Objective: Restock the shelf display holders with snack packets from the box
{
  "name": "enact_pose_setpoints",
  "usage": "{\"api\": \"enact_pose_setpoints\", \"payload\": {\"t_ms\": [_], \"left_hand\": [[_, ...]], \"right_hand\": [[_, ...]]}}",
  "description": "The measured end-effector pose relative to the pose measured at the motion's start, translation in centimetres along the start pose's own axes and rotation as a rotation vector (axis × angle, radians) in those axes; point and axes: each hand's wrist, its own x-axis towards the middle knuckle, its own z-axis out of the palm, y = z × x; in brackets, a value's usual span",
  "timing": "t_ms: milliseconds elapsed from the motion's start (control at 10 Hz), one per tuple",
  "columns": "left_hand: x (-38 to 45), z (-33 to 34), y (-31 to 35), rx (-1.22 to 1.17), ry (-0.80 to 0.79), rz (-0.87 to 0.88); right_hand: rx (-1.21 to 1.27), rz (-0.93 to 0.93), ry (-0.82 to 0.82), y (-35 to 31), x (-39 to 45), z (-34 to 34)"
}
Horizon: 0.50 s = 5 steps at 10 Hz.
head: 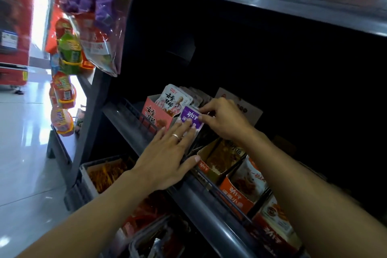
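A purple snack packet (191,116) stands at the front of a display holder on the dark shelf (136,136). My left hand (169,153), with a ring on one finger, lies flat with straight fingers pressing against the packet's face. My right hand (225,119) reaches over from the right and pinches the packet's top edge with fingertips and thumb. To the left stands a pink display holder (156,116) filled with white packets (176,97).
To the right along the shelf sit a tan-edged holder (209,160), an orange holder (237,192) and a red one (272,234), each with packets. Grey bins of red snacks (104,172) sit on the shelf below. Hanging snack bags (69,52) crowd the shelf's left end.
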Motion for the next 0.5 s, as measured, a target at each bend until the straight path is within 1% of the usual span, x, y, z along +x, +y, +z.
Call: {"api": "enact_pose_setpoints", "payload": {"t_ms": [100, 200, 400, 500], "left_hand": [[0.1, 0.0, -0.1, 0.013, -0.005, -0.008], [0.0, -0.4, 0.0, -0.001, 0.013, -0.006], [-1.0, -1.9, -0.2, -0.055, 0.087, 0.012], [-2.1, -3.5, -0.4, -0.097, 0.121, -0.011]], "right_hand": [[-0.071, -0.043, -0.023, 0.0, -0.2, 0.2], [-0.092, -0.055, -0.063, -0.1, -0.7, -0.1], [-0.091, 0.024, -0.022, -0.7, -4.8, -2.5], [-0.095, 0.063, 0.035, -0.6, -8.1, -4.5]]}}
